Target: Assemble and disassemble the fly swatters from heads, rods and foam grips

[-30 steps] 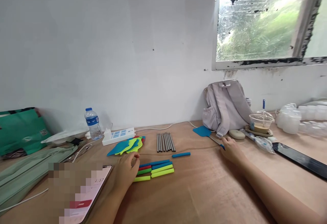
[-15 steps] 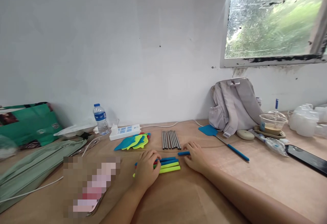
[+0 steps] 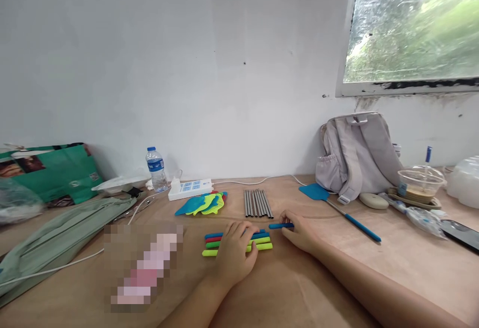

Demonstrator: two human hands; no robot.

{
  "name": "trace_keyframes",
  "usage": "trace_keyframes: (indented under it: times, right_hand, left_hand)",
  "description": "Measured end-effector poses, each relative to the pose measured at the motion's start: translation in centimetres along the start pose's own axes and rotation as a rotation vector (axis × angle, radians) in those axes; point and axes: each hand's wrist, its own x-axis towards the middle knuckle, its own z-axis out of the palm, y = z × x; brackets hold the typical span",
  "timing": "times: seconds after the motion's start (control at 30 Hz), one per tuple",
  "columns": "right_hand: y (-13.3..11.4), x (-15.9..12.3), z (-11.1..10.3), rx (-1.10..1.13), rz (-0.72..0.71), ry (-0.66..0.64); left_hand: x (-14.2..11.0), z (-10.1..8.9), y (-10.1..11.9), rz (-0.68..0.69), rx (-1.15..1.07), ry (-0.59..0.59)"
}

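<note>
My left hand (image 3: 236, 249) lies across a row of coloured handle tubes, its fingers apart and resting on them. Yellow-green tubes (image 3: 265, 246), a green tube (image 3: 213, 244) and blue tubes (image 3: 212, 236) stick out on either side of it, along with a red one. To the right, my right hand (image 3: 299, 231) is closed around a blue handle tube (image 3: 276, 226), whose left end points toward the row. Beyond the hands, several thin metal rods (image 3: 258, 203) lie side by side. Left of the rods is a pile of blue, yellow-green and red swatter heads (image 3: 202, 203).
An assembled blue fly swatter (image 3: 362, 227) lies right of my right hand. Along the wall stand a water bottle (image 3: 156, 169), a power strip (image 3: 190, 188), a grey backpack (image 3: 361, 158) and a drink cup (image 3: 421, 184). A phone (image 3: 462, 236) rests at far right.
My left hand has slid rightward over the tubes, uncovering more of their left ends. My right hand keeps its blue tube. The whole view has turned slightly left.
</note>
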Motion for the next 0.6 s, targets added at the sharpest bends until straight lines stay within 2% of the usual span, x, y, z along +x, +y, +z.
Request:
trace_keyframes:
  times: [0.13, 0.23, 0.3, 0.4, 0.47, 0.6]
  right_hand:
    - [-1.5, -1.0, -0.3, 0.203, -0.217, -0.005]
    - [-3.5, -1.9, 0.0, 0.275, -0.350, -0.056]
    - [-4.5, -2.4, 0.3, 0.302, -0.397, -0.035]
    - [-4.5, -2.8, 0.6, 0.337, -0.414, 0.105]
    - [-3.7, -2.5, 0.6, 0.332, -0.398, 0.144]
    - [-1.5, 0.1, 0.6, 0.179, -0.249, 0.180]
  left_hand:
    - [-0.2, -0.2, 0.9, 0.040, -0.042, 0.041]
    - [-0.4, -0.2, 1.4, 0.096, -0.060, -0.035]
    - [-0.5, -0.2, 1.5, 0.118, -0.036, -0.088]
    - [-0.5, -0.2, 1.3, 0.139, 0.042, -0.126]
    - [-0.5, -0.1, 1.0, 0.119, 0.037, -0.119]
    - [-0.5, 0.2, 0.2, -0.113, -0.185, 0.017]
